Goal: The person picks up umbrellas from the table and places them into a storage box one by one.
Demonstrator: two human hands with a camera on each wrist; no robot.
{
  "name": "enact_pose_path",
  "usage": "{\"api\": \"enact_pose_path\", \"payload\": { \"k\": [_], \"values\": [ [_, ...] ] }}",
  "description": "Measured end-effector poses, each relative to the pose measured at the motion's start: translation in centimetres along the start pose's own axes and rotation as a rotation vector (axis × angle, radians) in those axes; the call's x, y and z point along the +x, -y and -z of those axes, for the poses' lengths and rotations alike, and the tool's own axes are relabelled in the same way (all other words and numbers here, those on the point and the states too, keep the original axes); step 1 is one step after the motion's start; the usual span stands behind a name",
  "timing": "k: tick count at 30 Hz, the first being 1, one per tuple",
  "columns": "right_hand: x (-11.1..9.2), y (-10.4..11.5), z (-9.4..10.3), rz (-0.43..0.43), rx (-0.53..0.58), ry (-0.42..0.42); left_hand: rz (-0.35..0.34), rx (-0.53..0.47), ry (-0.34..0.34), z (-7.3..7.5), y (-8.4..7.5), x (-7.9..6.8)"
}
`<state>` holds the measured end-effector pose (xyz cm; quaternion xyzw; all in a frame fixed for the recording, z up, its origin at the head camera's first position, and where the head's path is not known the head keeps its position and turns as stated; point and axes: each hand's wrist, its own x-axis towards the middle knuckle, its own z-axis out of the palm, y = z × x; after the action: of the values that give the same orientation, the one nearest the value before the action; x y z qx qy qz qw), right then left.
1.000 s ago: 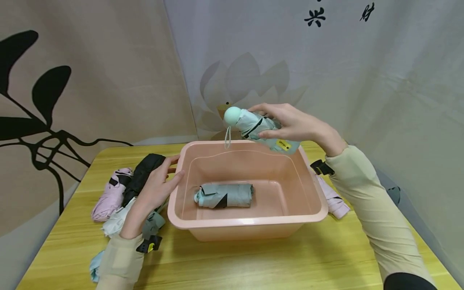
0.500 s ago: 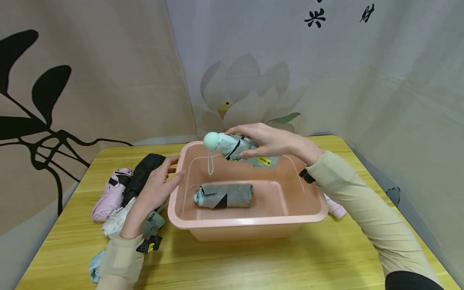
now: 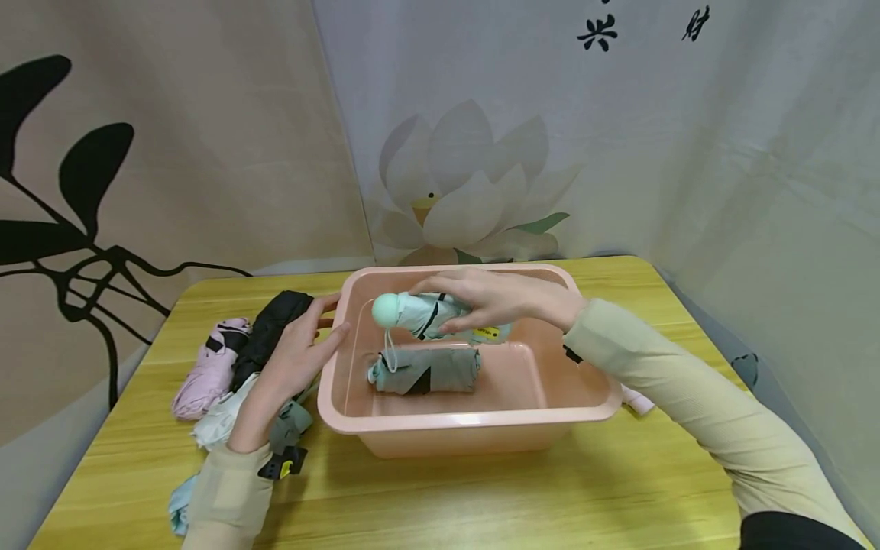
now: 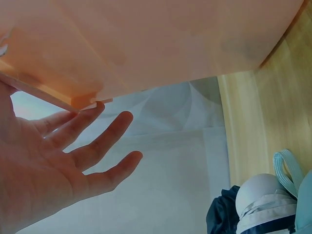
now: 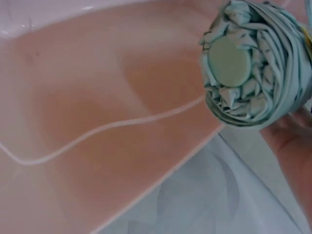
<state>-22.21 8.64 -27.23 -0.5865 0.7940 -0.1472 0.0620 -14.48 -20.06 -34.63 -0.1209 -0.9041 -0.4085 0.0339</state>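
Note:
My right hand (image 3: 488, 298) grips a folded mint-green umbrella (image 3: 429, 315) with a round knob and wrist loop, held level inside the pink plastic basin (image 3: 467, 418). In the right wrist view the umbrella's (image 5: 253, 68) gathered end shows, close to the basin's wall. A grey-green folded umbrella (image 3: 433, 371) with a black patch lies on the basin floor, nearer to me. My left hand (image 3: 302, 355) rests with extended fingers at the basin's left rim. In the left wrist view, the fingers (image 4: 105, 141) are spread, the upper ones touching the rim.
Left of the basin lie more folded umbrellas: lilac (image 3: 209, 374), black (image 3: 278, 328), white (image 3: 223, 412), dark green (image 3: 290, 428) and light blue (image 3: 182, 504). Another lilac one (image 3: 638, 399) shows partly behind the basin's right side. A printed curtain (image 3: 481, 137) hangs behind the wooden table (image 3: 481, 504).
My right hand has carried the mint-green umbrella left and down, from above the basin's back rim to inside it. The left hand stays at the rim.

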Motion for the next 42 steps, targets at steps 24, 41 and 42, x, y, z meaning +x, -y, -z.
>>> {"api": "enact_pose_path", "payload": {
  "k": [24,41,42],
  "values": [
    [1.4,0.5,-4.6,-0.01,0.025,0.181,-0.012,0.015,-0.007,0.2,-0.3,0.1],
    [1.6,0.5,-5.9,0.006,-0.147,0.301,-0.023,-0.033,0.006,0.1,-0.2,-0.2],
    [1.6,0.5,-5.9,0.005,-0.154,0.305,-0.022,-0.029,0.005,0.1,-0.2,-0.1]
  ]
}}
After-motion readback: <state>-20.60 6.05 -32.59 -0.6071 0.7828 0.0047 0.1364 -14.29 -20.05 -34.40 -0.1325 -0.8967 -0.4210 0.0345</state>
